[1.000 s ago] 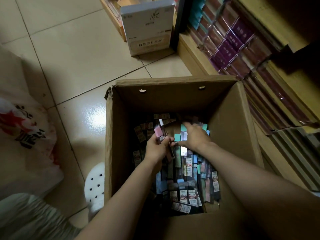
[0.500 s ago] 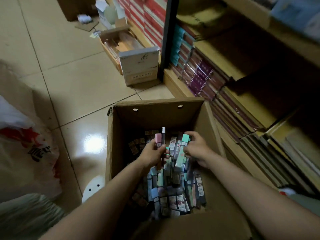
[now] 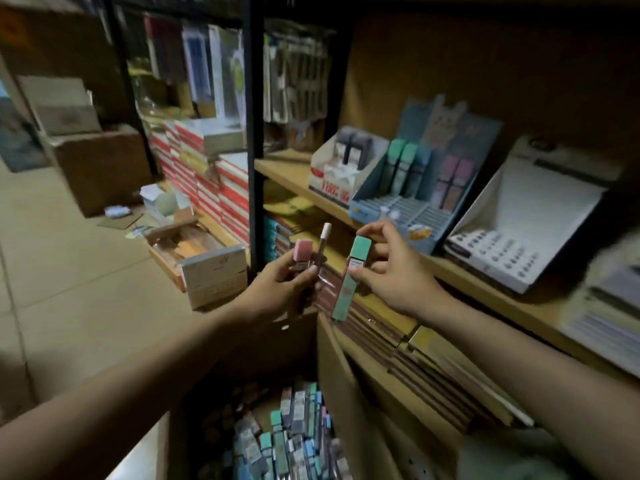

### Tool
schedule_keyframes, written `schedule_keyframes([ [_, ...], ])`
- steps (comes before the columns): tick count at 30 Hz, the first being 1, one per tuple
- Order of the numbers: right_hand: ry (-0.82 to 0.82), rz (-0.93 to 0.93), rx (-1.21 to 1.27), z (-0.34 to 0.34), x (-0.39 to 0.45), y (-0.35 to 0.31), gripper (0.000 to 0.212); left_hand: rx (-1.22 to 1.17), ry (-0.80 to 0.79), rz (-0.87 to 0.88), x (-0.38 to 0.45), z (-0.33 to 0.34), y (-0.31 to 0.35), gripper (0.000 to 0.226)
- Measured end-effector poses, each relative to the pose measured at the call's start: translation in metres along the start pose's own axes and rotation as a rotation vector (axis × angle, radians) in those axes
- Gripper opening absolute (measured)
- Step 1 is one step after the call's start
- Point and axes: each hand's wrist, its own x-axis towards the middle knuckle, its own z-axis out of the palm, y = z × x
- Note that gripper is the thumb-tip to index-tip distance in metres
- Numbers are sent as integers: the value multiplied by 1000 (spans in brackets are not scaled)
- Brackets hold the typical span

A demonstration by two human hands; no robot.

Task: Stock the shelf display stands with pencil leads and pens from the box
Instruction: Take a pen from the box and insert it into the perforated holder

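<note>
**Lead cases up out of the box, held in front of the shelf**

Nearest me, at six o'clock, the cardboard box sits open on the floor, with a heap of pencil lead cases in green, blue and grey lying loose inside it.

Above the box, both my hands are raised. My left hand, at about eleven o'clock from the box, has its fingers curled round a pink-capped lead case and a slim white-capped pen, both standing roughly upright. My right hand, just beside it at one o'clock, pinches a green-capped lead case near its top; the case hangs down, tilted a little to the left. The two hands are close but not touching.

Farther on, at one o'clock on the wooden shelf, stands a blue display stand with a few green and blue cases upright in its back row and bare slots in front. To its left is a white display box; to its right, at two o'clock, a white tray stand. At eleven o'clock, stacks of red and white books rise from the floor.
</note>
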Motion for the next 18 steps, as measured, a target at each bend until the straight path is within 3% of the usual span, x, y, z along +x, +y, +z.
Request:
schedule_keyframes([
  [8, 385, -195, -144, -102, 18, -46, 37, -203, -112, 13, 42, 43, 37, 19],
  [13, 473, -207, -246, -140, 51, -57, 35, -285, -45, 23, 65, 58, 46, 23],
  [18, 508, -141, -422, -136, 95, -45, 34, -196, 25, 64, 88, 61, 47, 21],
])
